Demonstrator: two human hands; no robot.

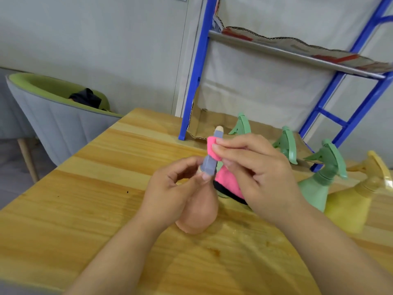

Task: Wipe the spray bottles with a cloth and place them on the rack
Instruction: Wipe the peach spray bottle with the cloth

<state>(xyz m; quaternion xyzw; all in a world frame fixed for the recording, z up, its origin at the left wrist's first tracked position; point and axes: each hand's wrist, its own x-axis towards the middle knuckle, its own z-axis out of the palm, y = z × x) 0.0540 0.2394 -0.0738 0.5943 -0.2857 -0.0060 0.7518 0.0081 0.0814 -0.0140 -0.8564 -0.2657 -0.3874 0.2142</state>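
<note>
Peach plastic forms the body of the spray bottle [200,211] at the middle of our view. It stands tilted on the wooden table [85,209], with its grey-blue spray head [209,165] leaning toward twelve o'clock. The left hand [170,192] comes in from seven o'clock and grips the bottle at the neck, fingers curled round it and the thumb tip pressed against the base of the head. The right hand [255,169] reaches in from four o'clock. Its thumb and forefinger pinch the pink cloth [228,182], which is folded over the upper part of the head, and the rest of the cloth hangs below the palm. A black edge shows under the cloth, and we cannot tell what it belongs to.

At three o'clock from the held bottle a green spray bottle [314,188] stands on the table, touching a yellow spray bottle [348,209] just beyond it. Toward one o'clock the heads of two more green sprayers [241,124] [287,143] rise above the right hand, over a cardboard sheet [204,122] at the foot of the blue rack [197,71]. Their bodies are hidden from us. The rack's upper shelf is also lined with cardboard. At ten o'clock a grey and green chair [53,116] stands beside the table with something black [86,99] on its seat.
</note>
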